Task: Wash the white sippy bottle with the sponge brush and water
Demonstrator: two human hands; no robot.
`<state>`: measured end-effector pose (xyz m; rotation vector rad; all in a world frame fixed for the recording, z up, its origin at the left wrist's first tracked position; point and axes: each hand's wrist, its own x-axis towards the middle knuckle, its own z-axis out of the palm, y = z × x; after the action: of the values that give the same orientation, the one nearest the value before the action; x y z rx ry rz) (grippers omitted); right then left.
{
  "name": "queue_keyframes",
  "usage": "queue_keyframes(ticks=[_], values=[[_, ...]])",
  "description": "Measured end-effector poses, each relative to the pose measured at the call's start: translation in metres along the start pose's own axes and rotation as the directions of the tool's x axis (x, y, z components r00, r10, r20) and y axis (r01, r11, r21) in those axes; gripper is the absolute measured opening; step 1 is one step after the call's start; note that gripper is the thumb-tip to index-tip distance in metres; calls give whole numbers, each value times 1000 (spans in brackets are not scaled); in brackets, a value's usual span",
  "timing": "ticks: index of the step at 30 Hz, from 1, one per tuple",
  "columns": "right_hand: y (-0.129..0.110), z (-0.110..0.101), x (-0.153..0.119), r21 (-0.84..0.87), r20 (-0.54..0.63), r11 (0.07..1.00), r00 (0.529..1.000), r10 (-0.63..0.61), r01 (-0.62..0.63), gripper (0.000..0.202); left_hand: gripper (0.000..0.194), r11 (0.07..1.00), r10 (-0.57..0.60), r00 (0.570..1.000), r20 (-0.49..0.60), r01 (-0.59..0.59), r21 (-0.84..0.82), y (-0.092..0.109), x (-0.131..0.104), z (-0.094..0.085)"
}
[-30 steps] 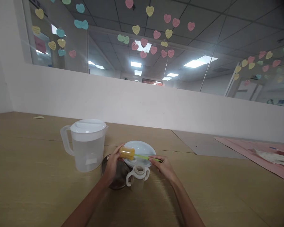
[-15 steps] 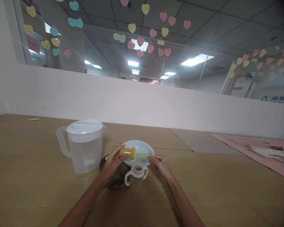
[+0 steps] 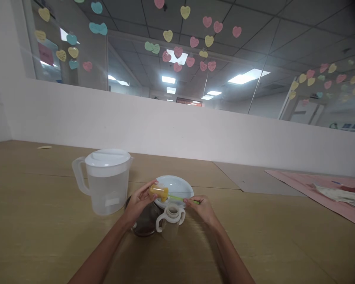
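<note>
My left hand (image 3: 139,203) is closed around a small yellow-orange item (image 3: 159,191), tilted on its side above a white plate (image 3: 182,185). In my right hand (image 3: 203,208) is a thin green stick (image 3: 177,198), whose far end reaches the yellow item's right end. Below and between the hands, a clear bottle with a white two-handled collar (image 3: 172,216) stands upright with its round mouth uncovered. A dark round dish (image 3: 146,221) lies beneath my left hand, partly hidden by it.
A lidded clear pitcher (image 3: 108,183) holding liquid stands to the left. At far right, a pink cloth (image 3: 307,185) bears crumpled whitish material (image 3: 340,196). A grey sheet (image 3: 248,179) lies at the back, before the white wall.
The yellow item has tipped slightly, its right end lower, and the green stick has shifted a little with my right hand. The whole view has moved slightly.
</note>
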<state>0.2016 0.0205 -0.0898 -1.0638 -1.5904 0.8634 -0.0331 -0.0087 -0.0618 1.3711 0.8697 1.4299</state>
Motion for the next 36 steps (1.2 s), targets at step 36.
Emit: queue_keyframes(ticks=[36], values=[[-6, 1, -2, 269, 12, 944, 981, 196, -192, 42, 53, 984, -20, 999, 36, 27, -178, 9, -2, 1]])
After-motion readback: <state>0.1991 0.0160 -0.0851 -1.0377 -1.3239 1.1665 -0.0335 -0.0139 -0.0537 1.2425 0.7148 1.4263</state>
